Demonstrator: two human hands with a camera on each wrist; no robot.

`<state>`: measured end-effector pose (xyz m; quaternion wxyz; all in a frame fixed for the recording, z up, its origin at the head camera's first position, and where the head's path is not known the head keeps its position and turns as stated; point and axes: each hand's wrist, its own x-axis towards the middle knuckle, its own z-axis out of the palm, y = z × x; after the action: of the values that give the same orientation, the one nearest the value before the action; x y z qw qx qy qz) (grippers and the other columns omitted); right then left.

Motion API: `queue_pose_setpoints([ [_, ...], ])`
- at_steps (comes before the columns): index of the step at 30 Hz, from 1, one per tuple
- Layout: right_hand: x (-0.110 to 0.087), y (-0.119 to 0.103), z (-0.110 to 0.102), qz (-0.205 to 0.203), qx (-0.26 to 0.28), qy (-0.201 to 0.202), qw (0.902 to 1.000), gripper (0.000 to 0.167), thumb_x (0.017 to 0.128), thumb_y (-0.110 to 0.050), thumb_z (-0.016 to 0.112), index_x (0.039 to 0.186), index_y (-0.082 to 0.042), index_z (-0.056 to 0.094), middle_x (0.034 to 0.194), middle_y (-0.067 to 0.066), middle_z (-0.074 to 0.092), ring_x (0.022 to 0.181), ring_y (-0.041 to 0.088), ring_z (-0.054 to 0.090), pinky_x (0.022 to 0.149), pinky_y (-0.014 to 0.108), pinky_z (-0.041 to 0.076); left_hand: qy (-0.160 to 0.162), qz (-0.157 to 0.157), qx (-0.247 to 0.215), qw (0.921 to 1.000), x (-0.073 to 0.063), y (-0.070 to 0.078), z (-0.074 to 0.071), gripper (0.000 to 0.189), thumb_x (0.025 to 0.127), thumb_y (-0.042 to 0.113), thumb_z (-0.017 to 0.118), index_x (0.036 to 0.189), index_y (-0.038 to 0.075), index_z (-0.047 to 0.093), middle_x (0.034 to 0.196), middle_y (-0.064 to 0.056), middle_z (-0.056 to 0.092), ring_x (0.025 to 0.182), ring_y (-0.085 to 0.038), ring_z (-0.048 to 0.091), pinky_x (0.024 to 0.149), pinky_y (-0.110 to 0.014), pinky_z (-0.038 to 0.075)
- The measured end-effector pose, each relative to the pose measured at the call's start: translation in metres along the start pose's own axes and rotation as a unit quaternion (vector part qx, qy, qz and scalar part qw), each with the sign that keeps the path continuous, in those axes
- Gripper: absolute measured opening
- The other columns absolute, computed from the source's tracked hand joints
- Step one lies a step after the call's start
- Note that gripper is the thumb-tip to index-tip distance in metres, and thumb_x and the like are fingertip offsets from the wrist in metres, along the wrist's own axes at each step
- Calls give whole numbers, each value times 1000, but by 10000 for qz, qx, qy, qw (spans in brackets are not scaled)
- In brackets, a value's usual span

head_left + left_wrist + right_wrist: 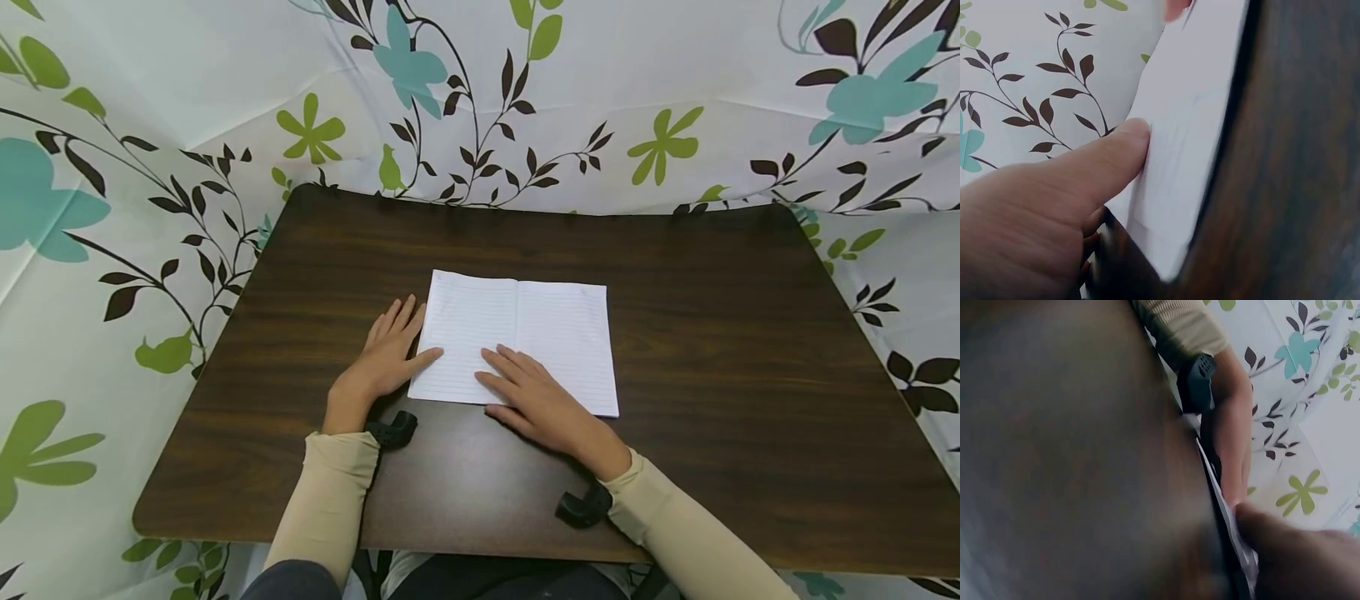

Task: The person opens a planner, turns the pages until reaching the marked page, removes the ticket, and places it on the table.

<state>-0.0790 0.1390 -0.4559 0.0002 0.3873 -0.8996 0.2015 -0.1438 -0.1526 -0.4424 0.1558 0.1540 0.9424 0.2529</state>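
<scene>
An open notebook with lined white pages (566,333) lies on the dark wooden table, its fold running up the middle. My left hand (382,354) rests at the notebook's left edge, fingers stretched out over the table and thumb across the page margin. In the left wrist view that thumb (1110,153) lies along the edge of the paper (1185,125). Across the lower middle of the notebook, near the fold, my right hand (543,404) lies with fingers extended on the page. The right wrist view shows this hand (1304,556) blurred, close over the notebook.
Brown wood-grain tabletop (712,350) surrounds the notebook. A white curtain with leaf and flower prints (480,108) hangs behind and at both sides. Each wrist wears a black camera, one by the left sleeve (341,467) and one by the right sleeve (645,500).
</scene>
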Motion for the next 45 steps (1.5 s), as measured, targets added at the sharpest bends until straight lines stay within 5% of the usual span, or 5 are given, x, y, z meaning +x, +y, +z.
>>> queue_pose_setpoints([
  [6,-7,12,-10,535,772,475,9944,49,106,-26,62,152,-12,54,165,9,44,152,29,44,122,51,40,12,46,-32,10000,-1,-1,2,89,105,51,54,169,10,8,177,-15,-4,164,-36,-9,131,-60,-5],
  [17,-19,52,-29,1625,926,1331,9733,40,104,-15,65,142,-5,62,134,16,61,128,33,55,108,53,47,-8,26,-60,10000,-1,-2,3,88,106,51,53,169,11,7,177,-12,-6,164,-35,-11,131,-59,-6],
  [26,-27,76,-40,3044,355,834,9482,56,107,-28,59,155,-2,47,135,26,47,122,42,36,101,57,31,-41,18,-77,10000,-1,-3,3,88,106,53,52,169,11,6,177,-12,-7,164,-34,-12,131,-58,-6],
  [36,-26,89,-47,3618,41,607,9303,74,110,-43,50,162,6,28,140,36,44,122,49,36,99,62,26,-15,51,-56,10000,2,-1,-2,88,106,51,54,169,10,8,177,-13,-6,164,-35,-11,131,-59,-5],
  [45,-28,84,-49,3908,-127,689,9178,72,109,-49,50,161,-2,35,127,31,46,108,43,35,89,58,23,-54,-8,-69,10000,1,0,0,87,106,52,53,169,11,8,177,-13,-6,164,-34,-11,131,-59,-6],
])
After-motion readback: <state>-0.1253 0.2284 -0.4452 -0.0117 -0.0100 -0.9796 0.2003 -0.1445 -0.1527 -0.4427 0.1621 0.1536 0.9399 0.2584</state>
